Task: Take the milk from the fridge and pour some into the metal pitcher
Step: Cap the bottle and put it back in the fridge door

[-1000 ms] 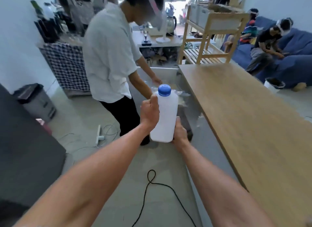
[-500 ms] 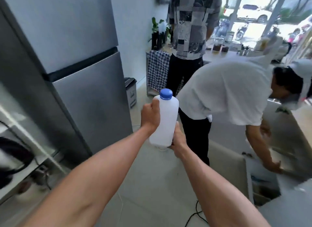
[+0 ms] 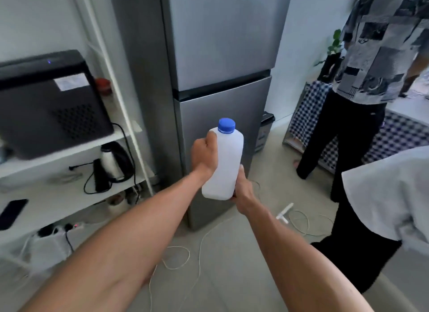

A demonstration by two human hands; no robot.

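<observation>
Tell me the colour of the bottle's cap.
Blue. The cap tops the white bottle in the head view.

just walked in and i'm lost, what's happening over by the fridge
A person is holding a white milk bottle with both hands in front of the closed grey fridge. The left hand grips its side near the top, and the right hand supports it by the bottom. The blue cap is on, so nothing has been poured, and no metal pitcher is in view. Two other people stand to the right; one wears a patterned shirt.
</observation>
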